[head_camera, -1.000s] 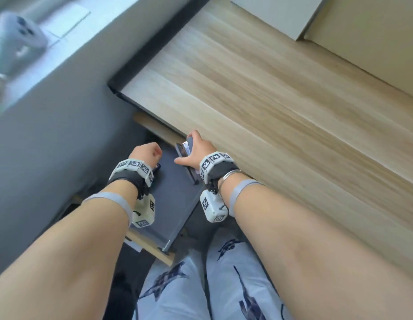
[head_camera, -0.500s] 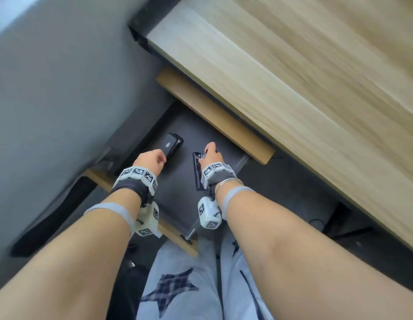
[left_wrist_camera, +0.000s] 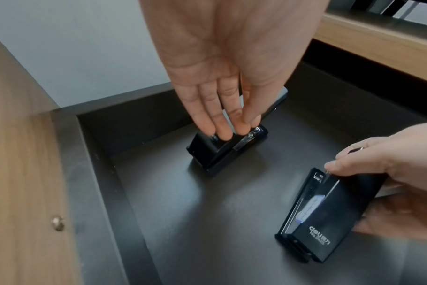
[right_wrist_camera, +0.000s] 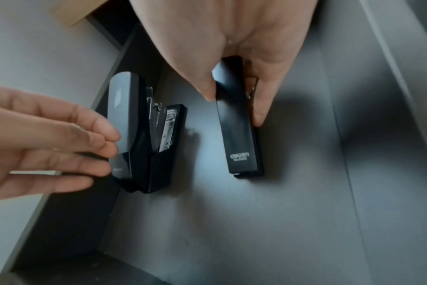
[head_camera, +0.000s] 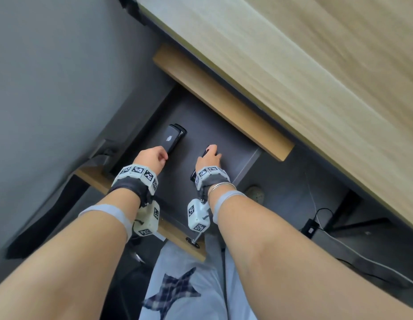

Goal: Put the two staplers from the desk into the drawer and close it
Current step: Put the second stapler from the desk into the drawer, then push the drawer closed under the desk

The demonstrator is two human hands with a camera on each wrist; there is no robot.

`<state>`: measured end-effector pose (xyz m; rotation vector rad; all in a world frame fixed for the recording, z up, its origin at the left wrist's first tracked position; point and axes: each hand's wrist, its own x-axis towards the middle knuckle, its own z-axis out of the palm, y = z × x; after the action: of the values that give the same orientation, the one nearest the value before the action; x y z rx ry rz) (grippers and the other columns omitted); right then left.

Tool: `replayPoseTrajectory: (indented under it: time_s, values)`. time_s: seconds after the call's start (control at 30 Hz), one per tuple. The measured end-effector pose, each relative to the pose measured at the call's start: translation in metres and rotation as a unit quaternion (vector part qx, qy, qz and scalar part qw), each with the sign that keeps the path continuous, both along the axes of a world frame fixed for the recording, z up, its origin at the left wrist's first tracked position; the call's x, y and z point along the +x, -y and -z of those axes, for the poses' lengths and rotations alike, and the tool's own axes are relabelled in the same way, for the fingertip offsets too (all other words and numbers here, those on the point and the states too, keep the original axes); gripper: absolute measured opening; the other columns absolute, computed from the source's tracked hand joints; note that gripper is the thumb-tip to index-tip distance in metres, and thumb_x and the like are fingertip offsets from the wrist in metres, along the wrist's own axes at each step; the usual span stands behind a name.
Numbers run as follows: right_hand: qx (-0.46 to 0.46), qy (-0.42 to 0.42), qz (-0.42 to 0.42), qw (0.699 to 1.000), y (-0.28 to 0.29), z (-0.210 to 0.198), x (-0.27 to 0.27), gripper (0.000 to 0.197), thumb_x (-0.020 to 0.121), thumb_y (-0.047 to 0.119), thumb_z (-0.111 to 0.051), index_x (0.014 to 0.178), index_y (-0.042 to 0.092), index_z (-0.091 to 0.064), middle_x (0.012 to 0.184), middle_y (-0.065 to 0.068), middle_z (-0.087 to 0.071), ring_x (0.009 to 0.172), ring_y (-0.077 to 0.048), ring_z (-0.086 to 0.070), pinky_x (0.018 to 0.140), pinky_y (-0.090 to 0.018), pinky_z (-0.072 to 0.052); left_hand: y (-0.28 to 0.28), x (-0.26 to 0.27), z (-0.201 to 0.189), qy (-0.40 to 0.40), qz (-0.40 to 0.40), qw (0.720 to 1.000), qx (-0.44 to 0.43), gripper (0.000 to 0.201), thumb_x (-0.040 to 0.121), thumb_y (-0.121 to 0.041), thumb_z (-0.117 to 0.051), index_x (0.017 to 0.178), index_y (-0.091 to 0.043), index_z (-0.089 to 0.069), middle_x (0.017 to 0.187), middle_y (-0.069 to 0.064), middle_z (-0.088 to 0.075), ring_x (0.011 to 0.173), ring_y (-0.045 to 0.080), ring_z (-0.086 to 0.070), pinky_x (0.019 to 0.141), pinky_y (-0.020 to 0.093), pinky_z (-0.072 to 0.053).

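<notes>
Both staplers are down in the open dark drawer (head_camera: 244,158) under the wooden desk (head_camera: 293,65). The left hand (left_wrist_camera: 222,63) has straight fingers (left_wrist_camera: 222,123) whose tips seem to touch the curved-top stapler (right_wrist_camera: 144,135), which lies tipped on its side near the drawer's left wall. Just beside it, the right hand (right_wrist_camera: 234,48) pinches the slim flat stapler (right_wrist_camera: 239,123) between thumb and fingers, its base apparently resting on the drawer floor.

Your curved stapler (right_wrist_camera: 144,138): black, lying on its side at drawer's left | your slim stapler (right_wrist_camera: 241,131): black, flat, just beside it | drawer (head_camera: 244,162): dark grey, pulled open
</notes>
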<state>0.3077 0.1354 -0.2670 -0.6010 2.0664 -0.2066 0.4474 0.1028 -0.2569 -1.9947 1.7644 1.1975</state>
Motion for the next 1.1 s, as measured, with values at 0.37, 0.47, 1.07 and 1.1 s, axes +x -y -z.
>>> replayPoseTrajectory:
  time_s: [0.37,0.47,1.07,1.1]
  values:
    - [0.041,-0.017,-0.123,0.991,0.006,-0.037,-0.033,0.038,0.096,0.009,-0.042,0.134,0.012,-0.039,0.136,-0.016,-0.045,0.117,-0.037,-0.055,0.085,-0.034,-0.044,-0.017,0.005,-0.017,0.028,-0.050,0.998,0.010,0.024,0.083,-0.004,-0.046,0.092,-0.014,-0.067,0.100,0.014,-0.072,0.091,0.035,-0.065,0.080,0.035,-0.051]
    - [-0.012,-0.058,-0.213,0.975,0.013,-0.068,-0.049,0.033,0.096,0.008,-0.039,0.128,0.012,-0.046,0.133,-0.013,-0.051,0.115,-0.034,-0.056,0.083,-0.032,-0.044,-0.026,0.008,-0.031,0.066,-0.065,0.996,0.014,0.026,0.084,-0.006,-0.045,0.097,-0.013,-0.066,0.106,0.016,-0.070,0.098,0.035,-0.064,0.085,0.036,-0.051]
    - [-0.254,-0.332,-0.270,0.868,0.048,-0.153,-0.160,0.040,0.086,0.013,-0.049,0.124,0.024,-0.057,0.135,-0.004,-0.052,0.125,-0.028,-0.046,0.100,-0.040,-0.040,-0.094,0.011,-0.093,0.234,0.029,0.949,0.208,0.036,0.075,-0.012,-0.061,0.111,-0.007,-0.068,0.100,0.007,-0.064,0.095,0.026,-0.064,0.085,0.030,-0.055]
    - [-0.252,-0.347,-0.268,0.863,0.046,-0.148,-0.165,0.044,0.086,0.015,-0.048,0.128,0.028,-0.054,0.140,-0.001,-0.050,0.129,-0.026,-0.044,0.103,-0.040,-0.037,-0.095,0.013,-0.087,0.234,0.006,0.954,0.189,0.041,0.082,-0.011,-0.056,0.122,-0.005,-0.061,0.116,0.010,-0.063,0.107,0.029,-0.061,0.091,0.032,-0.054]
